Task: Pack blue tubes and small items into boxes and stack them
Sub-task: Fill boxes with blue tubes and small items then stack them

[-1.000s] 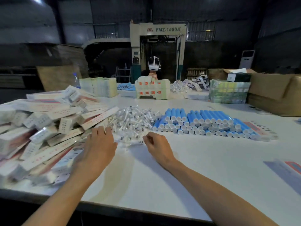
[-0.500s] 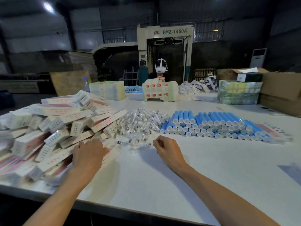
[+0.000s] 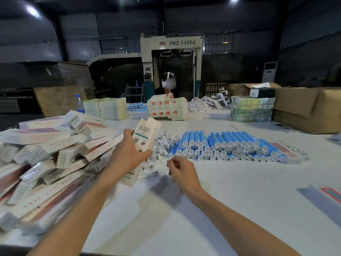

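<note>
While the left hand point(image 3: 129, 154) gripped a flat white box point(image 3: 145, 137) upright above the table point(image 3: 221, 200), thumb on its near face and fingers round its left edge, the flap at the box's far end stood open. The right hand point(image 3: 181, 171) hung low over the table just right of the box, fingers curled in. Whether it pinched anything could not be told.

The small items point(image 3: 164, 143), clear little packets, lay in a loose pile just beyond both hands. The blue tubes point(image 3: 227, 146) lay stacked in rows right beside that pile, to its right. A large heap of boxes point(image 3: 55, 150) sloped along the left side of the table.

The box looked ready for filling, and several things could have gone wrong from there. It was thin carton gripped one-handed near its middle, so a tube pushed in at an angle might have buckled a wall or torn the flap. The tubes were round and stacked, so drawing one from low in the rows could have sent the others rolling toward the near edge. The packets looked slippery, and a loose pinch might have dropped one or dragged its neighbours along. The left forearm passed close to the heap, and a careless sweep could have slid boxes off the near left edge.
</note>
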Motion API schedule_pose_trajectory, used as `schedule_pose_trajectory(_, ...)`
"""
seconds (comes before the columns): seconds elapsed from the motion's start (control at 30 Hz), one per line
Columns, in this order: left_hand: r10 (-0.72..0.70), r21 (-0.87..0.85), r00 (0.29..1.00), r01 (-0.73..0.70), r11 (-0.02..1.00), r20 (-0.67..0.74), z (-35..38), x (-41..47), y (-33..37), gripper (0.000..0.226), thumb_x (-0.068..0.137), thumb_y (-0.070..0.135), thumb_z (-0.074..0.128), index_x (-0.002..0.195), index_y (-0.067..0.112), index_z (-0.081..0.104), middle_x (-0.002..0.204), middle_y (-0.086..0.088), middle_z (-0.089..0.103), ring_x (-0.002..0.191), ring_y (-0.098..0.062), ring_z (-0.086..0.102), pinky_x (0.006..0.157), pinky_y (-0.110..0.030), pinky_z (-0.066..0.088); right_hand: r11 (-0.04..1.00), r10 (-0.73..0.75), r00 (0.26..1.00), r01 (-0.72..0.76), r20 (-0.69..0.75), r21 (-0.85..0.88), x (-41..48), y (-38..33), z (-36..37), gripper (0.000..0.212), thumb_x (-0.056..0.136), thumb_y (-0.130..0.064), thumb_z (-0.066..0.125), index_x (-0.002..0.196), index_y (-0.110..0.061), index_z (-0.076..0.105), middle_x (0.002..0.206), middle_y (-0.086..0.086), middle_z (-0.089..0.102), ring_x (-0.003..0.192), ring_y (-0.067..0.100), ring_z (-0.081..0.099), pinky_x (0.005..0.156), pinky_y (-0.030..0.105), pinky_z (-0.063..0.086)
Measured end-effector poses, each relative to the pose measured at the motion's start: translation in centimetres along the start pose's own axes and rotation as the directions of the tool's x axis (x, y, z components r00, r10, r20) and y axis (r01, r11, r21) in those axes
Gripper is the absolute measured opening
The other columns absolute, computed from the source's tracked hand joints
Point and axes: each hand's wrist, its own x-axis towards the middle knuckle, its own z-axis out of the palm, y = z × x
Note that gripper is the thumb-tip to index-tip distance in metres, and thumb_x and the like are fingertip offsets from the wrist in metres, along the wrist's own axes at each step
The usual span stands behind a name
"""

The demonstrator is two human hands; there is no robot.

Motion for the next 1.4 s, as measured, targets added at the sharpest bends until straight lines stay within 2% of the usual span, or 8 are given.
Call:
schedule_pose_trajectory(0.17, -0.051, -0.594, 0.983, 0.148, 0.791, 0.177, 4.9, 1.1, 1.5, 0.054, 0.083, 0.042, 0.089, 0.126, 0.025, 0.061, 0.099, 0.007, 0.081, 0.084, -0.010, 0.079, 0.073, -0.032, 0.061, 0.989, 0.037, 0.977, -0.067, -0.210, -0.134, 5.5, 0.4, -5.4, 0.016, 0.099, -0.018, 0.054, 0.105, -0.014, 0.068, 0.095, 0.003, 0.073, 0.085, 0.022, 0.069, 0.073, 0.036, 0.053)
schedule_pose_trajectory(0.37, -0.073, -0.844, 0.920, 0.383, 0.375, 0.385, 9.6, 1.2, -0.1, 0.032, 0.107, 0.020, 0.059, 0.137, 0.009, 0.063, 0.123, -0.022, 0.075, 0.119, -0.040, 0.071, 0.104, -0.055, 0.056, 0.814, 0.008, 0.988, -0.098, -0.157, -0.573, 13.4, 2.9, -9.2, 0.030, 0.102, -0.004, 0.043, 0.129, 0.001, 0.055, 0.129, 0.021, 0.056, 0.121, 0.037, 0.048, 0.091, 0.044, 0.043)
schedule_pose_trajectory(0.6, -0.072, -0.825, 0.957, 0.281, 0.491, 0.283, 9.6, 1.8, -1.8, 0.025, 0.102, 0.018, 0.069, 0.126, 0.013, 0.068, 0.109, -0.008, 0.081, 0.107, -0.028, 0.076, 0.083, -0.039, 0.060, 0.605, 0.188, 0.982, -0.123, -0.010, -0.787, 17.7, 4.1, -7.9, 0.025, 0.104, -0.004, 0.039, 0.121, 0.001, 0.056, 0.125, 0.025, 0.060, 0.114, 0.041, 0.059, 0.077, 0.039, 0.039)
schedule_pose_trajectory(0.93, 0.003, -0.810, 0.960, 0.233, 0.538, 0.278, 9.4, 1.9, -2.0, 0.036, 0.093, 0.013, 0.081, 0.125, 0.011, 0.065, 0.107, -0.006, 0.082, 0.096, -0.024, 0.080, 0.069, -0.027, 0.064, 0.590, 0.256, 0.967, -0.168, -0.014, -0.789, 19.3, 2.3, -9.0, 0.009, 0.097, -0.004, 0.056, 0.106, -0.003, 0.053, 0.116, 0.020, 0.061, 0.098, 0.036, 0.057, 0.076, 0.037, 0.042)
schedule_pose_trajectory(1.07, 0.004, -0.802, 0.959, 0.236, 0.549, 0.285, 9.2, 2.0, -2.1, 0.038, 0.090, 0.017, 0.084, 0.123, 0.014, 0.065, 0.104, -0.003, 0.083, 0.092, -0.021, 0.081, 0.065, -0.025, 0.062, 0.752, 0.271, 0.959, -0.268, -0.090, -0.603, 18.3, 1.6, -11.3, 0.021, 0.094, -0.012, 0.071, 0.092, -0.001, 0.052, 0.097, 0.018, 0.064, 0.082, 0.033, 0.063, 0.070, 0.040, 0.051)
schedule_pose_trajectory(1.17, 0.011, -0.807, 0.957, 0.239, 0.541, 0.291, 9.2, 2.1, -2.1, 0.036, 0.089, 0.017, 0.085, 0.120, 0.016, 0.066, 0.103, -0.001, 0.083, 0.090, -0.019, 0.081, 0.063, -0.024, 0.061, 0.955, 0.292, 0.954, -0.287, -0.068, 0.074, 16.9, -1.2, -12.7, 0.024, 0.091, -0.004, 0.075, 0.108, 0.003, 0.058, 0.107, 0.027, 0.071, 0.074, 0.025, 0.077, 0.068, 0.035, 0.064)
schedule_pose_trajectory(1.27, 0.050, -0.809, 0.954, 0.222, 0.544, 0.295, 9.2, 1.9, -1.7, 0.039, 0.085, 0.020, 0.088, 0.118, 0.019, 0.067, 0.103, 0.000, 0.083, 0.089, -0.018, 0.081, 0.063, -0.024, 0.061, 0.777, 0.146, 0.988, -0.150, 0.056, 0.611, 14.8, -5.0, -12.6, 0.069, 0.085, 0.008, 0.075, 0.138, -0.018, 0.037, 0.122, 0.025, 0.060, 0.090, 0.033, 0.078, 0.075, 0.041, 0.065)
schedule_pose_trajectory(1.4, 0.106, -0.810, 0.953, 0.180, 0.559, 0.285, 8.9, 1.4, -1.3, 0.057, 0.074, 0.033, 0.090, 0.122, 0.018, 0.065, 0.103, -0.004, 0.083, 0.090, -0.020, 0.081, 0.063, -0.021, 0.060, 0.811, 0.011, 0.998, -0.047, 0.066, 0.584, 12.5, -7.5, -9.6, 0.080, 0.088, 0.009, 0.072, 0.132, -0.037, 0.024, 0.121, 0.026, 0.059, 0.095, 0.033, 0.077, 0.074, 0.042, 0.064)
